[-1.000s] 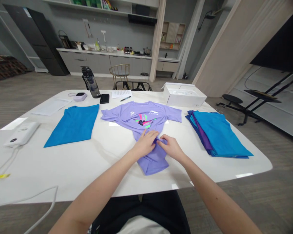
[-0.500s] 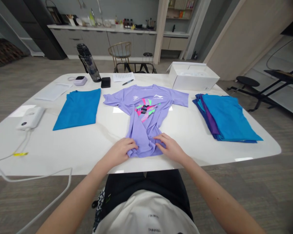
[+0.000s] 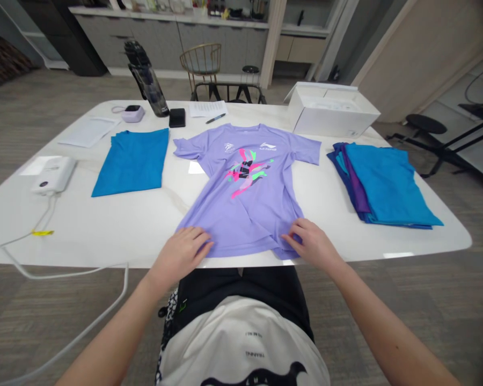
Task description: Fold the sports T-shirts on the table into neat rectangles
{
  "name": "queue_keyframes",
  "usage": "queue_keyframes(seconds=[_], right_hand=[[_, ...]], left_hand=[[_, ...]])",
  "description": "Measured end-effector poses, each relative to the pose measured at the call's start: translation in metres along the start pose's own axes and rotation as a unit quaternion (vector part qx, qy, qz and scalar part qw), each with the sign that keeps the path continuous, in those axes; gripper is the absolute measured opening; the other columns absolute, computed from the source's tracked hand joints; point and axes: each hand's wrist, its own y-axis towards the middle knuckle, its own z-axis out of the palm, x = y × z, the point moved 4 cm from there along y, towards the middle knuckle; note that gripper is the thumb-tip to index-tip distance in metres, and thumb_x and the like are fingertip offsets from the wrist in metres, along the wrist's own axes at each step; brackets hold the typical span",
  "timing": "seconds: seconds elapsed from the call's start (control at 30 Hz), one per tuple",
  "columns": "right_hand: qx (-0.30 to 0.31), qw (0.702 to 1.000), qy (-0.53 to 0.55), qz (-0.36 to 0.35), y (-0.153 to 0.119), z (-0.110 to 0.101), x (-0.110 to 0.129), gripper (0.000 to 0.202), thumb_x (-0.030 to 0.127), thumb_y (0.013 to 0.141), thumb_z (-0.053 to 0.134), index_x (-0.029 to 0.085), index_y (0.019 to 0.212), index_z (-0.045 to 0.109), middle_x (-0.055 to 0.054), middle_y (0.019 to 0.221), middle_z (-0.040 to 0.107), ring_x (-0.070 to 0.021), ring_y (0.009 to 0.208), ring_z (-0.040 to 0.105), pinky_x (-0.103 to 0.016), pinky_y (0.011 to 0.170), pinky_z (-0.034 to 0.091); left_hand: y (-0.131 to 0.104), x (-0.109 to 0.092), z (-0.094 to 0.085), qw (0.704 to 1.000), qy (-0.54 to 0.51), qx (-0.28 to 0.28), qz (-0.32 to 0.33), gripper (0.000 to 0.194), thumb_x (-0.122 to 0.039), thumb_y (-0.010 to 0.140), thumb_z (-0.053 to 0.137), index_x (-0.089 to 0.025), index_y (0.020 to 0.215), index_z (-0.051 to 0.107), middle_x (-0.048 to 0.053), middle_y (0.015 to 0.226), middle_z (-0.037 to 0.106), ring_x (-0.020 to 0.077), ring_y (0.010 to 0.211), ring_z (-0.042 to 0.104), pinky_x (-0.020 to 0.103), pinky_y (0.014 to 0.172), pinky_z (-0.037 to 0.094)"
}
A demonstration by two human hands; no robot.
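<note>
A purple T-shirt (image 3: pixel 249 206) with a bright printed design lies spread on the white table, its collar away from me and its hem near the front edge. My left hand (image 3: pixel 185 249) rests over the lower left corner of the shirt, fingers stretched out on the fabric. At the lower right corner, my right hand (image 3: pixel 312 241) pinches the cloth between thumb and fingers. A few soft creases run across the shirt's lower part. To the left lies a folded blue garment (image 3: pixel 132 163). A stack of folded blue and purple clothes (image 3: pixel 390 185) sits on the right.
At the back of the table (image 3: pixel 124 230) stand a dark water bottle (image 3: pixel 147 80) and an open white box (image 3: pixel 332 112). A black wallet-like item (image 3: pixel 177 118), a pen (image 3: pixel 216 118) and papers lie there too. A white power bank (image 3: pixel 54 174) with a cable is at left.
The shirt's lower part has been spread from bunched to wide. My left hand has moved left and its fingers have loosened; my right hand has moved right. The view has tilted down.
</note>
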Motion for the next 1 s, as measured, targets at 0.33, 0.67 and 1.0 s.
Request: queue_keyframes(seconds=[0.33, 0.67, 1.0], right_hand=[[-0.013, 0.993, -0.09, 0.075, -0.051, -0.009, -0.045, 0.031, 0.047, 0.103, 0.043, 0.026, 0.101, 0.065, -0.01, 0.096, 0.067, -0.0286, 0.09, 0.062, -0.041, 0.08, 0.048], [-0.047, 0.997, -0.017, 0.053, 0.004, -0.017, -0.029, 0.036, 0.048, 0.101, 0.047, 0.024, 0.085, 0.068, -0.007, 0.086, 0.067, -0.0228, 0.082, 0.064, -0.034, 0.077, 0.047], [-0.165, 0.984, 0.013, 0.059, 0.174, -0.003, -0.063, 0.033, 0.036, 0.096, 0.054, 0.018, 0.122, 0.063, -0.014, 0.132, 0.058, -0.03, 0.123, 0.054, -0.043, 0.107, 0.041]], left_hand=[[-0.004, -0.019, 0.013, 0.997, 0.04, 0.01, -0.069, 0.027, -0.048, 0.1, 0.051, -0.023, 0.104, 0.061, 0.009, 0.1, 0.066, 0.0274, 0.095, 0.062, 0.039, 0.082, 0.046], [0.041, -0.019, 0.01, 0.999, -0.051, -0.014, -0.009, 0.028, -0.041, 0.103, 0.043, -0.022, 0.101, 0.065, 0.006, 0.097, 0.066, 0.0213, 0.093, 0.064, 0.036, 0.087, 0.05], [0.201, 0.041, 0.011, 0.975, 0.017, -0.089, -0.201, 0.058, -0.045, 0.098, 0.051, -0.014, 0.146, 0.046, 0.023, 0.157, 0.037, 0.0377, 0.142, 0.04, 0.052, 0.114, 0.035]])
